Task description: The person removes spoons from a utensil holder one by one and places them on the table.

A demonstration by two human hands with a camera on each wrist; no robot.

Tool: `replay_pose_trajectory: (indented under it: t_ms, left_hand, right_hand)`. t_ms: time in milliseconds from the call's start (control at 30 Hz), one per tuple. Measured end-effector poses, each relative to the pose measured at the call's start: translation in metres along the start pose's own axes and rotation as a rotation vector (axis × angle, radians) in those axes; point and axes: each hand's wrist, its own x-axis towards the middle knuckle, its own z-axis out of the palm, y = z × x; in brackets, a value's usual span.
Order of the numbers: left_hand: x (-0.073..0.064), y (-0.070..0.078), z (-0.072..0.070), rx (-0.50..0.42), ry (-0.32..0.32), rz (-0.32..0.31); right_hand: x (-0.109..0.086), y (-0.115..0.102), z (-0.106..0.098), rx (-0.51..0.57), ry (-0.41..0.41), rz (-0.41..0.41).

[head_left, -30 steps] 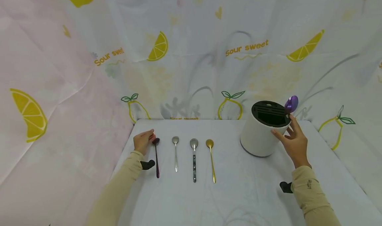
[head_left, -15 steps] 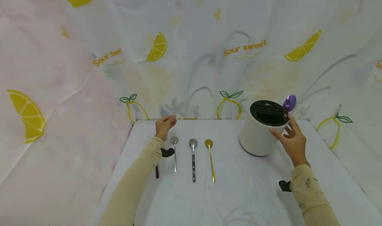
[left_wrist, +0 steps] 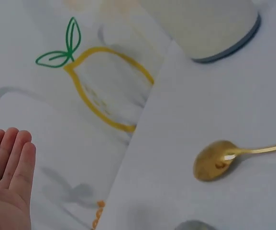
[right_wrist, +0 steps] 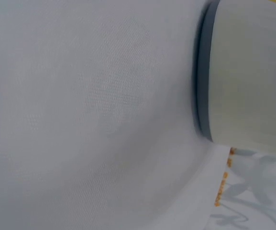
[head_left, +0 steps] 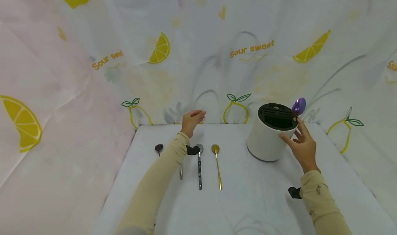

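My left hand (head_left: 193, 122) is raised over the table's back edge, above the spoon heads. In the left wrist view its fingers (left_wrist: 18, 160) look fairly straight and hold nothing. At the right, my right hand (head_left: 302, 143) grips the upper side of a white utensil holder (head_left: 265, 143), with its thumb on the front wall. A purple spoon (head_left: 298, 106) stands bowl-up at the holder's right rim, close to the index fingertip. Nearest the holder in the row lies a gold spoon (head_left: 217, 167). The right wrist view shows the holder's base (right_wrist: 204, 76) but not the hand.
Left of the gold spoon lie a spoon with a dark riveted handle (head_left: 200, 173), a silver spoon (head_left: 181, 173) partly under my sleeve, and a dark spoon (head_left: 159, 147), also partly covered. A lemon-print cloth (head_left: 173, 83) hangs behind the white table (head_left: 248, 207).
My left hand has moved right and up, from beside the dark spoon to above the riveted-handle spoon. My right hand stays on the utensil holder. The view has shifted slightly.
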Motion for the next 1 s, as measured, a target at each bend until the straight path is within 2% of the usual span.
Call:
replay_pose_trajectory:
  t_ms: [33, 67, 133, 233, 467, 800, 1000]
  left_hand:
    - [-0.009, 0.02, 0.012, 0.003, -0.01, 0.002]
    - [-0.023, 0.046, 0.025, 0.004, -0.019, 0.006]
    - [-0.031, 0.065, 0.04, -0.017, -0.055, 0.023]
    - [-0.039, 0.081, 0.058, -0.02, -0.106, 0.027]
    - [-0.031, 0.073, 0.092, 0.072, -0.169, 0.03]
    - [-0.035, 0.08, 0.13, -0.007, -0.221, 0.094]
    - [-0.046, 0.094, 0.151, 0.026, -0.242, 0.131]
  right_hand:
    - [0.001, 0.0, 0.0, 0.003, 0.001, -0.004]
    - [0.002, -0.001, -0.001, 0.008, 0.002, -0.009]
    - [0.003, -0.001, -0.001, 0.012, 0.005, -0.017]
    - [0.003, -0.002, 0.0, 0.018, 0.0, -0.021]
    - [0.0, -0.004, 0.001, 0.006, -0.007, -0.009]
    - [-0.004, -0.002, -0.002, 0.002, -0.008, 0.006]
    - [-0.003, -0.003, -0.002, 0.005, -0.008, 0.004]
